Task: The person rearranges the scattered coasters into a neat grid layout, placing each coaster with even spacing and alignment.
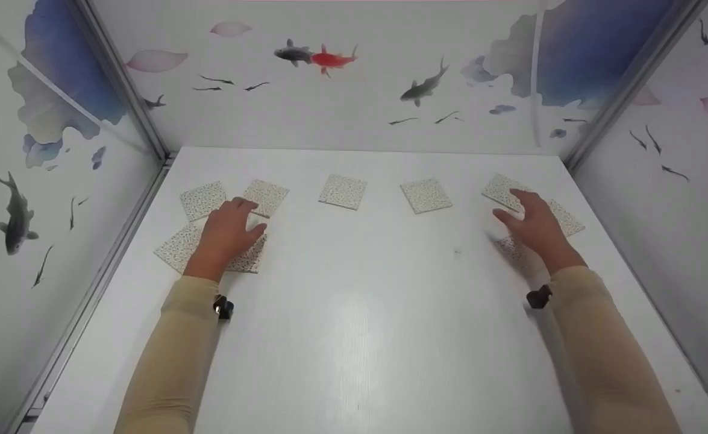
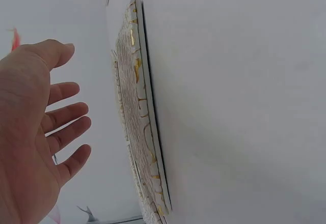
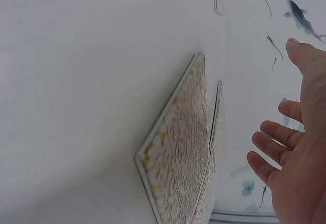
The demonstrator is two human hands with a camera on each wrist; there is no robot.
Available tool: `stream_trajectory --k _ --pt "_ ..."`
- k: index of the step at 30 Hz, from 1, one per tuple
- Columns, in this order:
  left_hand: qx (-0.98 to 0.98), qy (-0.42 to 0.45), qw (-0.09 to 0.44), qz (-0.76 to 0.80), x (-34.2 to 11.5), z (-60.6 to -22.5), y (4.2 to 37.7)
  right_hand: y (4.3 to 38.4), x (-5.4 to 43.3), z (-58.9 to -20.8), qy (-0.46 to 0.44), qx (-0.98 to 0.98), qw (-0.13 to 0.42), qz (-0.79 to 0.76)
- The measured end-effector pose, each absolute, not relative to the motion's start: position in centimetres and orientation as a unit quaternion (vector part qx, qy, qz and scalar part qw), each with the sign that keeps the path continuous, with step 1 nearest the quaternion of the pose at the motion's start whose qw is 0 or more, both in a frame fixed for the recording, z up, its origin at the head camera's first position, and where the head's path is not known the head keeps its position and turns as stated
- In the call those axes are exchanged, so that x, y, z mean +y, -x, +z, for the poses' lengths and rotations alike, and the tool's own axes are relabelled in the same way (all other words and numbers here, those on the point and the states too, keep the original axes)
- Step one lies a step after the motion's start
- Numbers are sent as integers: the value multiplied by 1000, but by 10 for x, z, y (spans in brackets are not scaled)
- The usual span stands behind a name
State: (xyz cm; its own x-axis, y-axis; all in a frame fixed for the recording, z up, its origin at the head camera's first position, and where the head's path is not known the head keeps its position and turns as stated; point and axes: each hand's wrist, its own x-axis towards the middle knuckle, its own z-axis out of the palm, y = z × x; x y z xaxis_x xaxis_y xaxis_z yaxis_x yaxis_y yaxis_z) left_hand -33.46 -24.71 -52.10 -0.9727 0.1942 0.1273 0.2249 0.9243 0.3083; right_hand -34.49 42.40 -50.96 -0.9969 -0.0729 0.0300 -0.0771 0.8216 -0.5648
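Fingers [image 2: 70, 134] apparently above speckled tiles [image 1: 269, 195]

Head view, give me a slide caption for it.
Left hand and right hand over speckled tiles at either side of a white table, two more tiles lying between.

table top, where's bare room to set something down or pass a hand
Widest: the middle and near part of the table top, between the left sleeve and right sleeve. A narrower gap separates the middle tiles. Crowded: far left, where other tiles cluster about the left hand, and far right, about the right hand.
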Motion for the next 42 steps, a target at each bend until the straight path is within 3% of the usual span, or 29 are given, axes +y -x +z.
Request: stream_trajectory --k 15,33,42 --pt "-980 90 22 -175 -253 -524 326 366 358 -524 -73 -938 3 340" --pt "-977 104 33 -184 -251 -515 324 414 219 -523 -128 -939 -50 315" --pt "-977 109 38 -179 -252 -516 326 428 176 -528 -166 -939 -49 296"
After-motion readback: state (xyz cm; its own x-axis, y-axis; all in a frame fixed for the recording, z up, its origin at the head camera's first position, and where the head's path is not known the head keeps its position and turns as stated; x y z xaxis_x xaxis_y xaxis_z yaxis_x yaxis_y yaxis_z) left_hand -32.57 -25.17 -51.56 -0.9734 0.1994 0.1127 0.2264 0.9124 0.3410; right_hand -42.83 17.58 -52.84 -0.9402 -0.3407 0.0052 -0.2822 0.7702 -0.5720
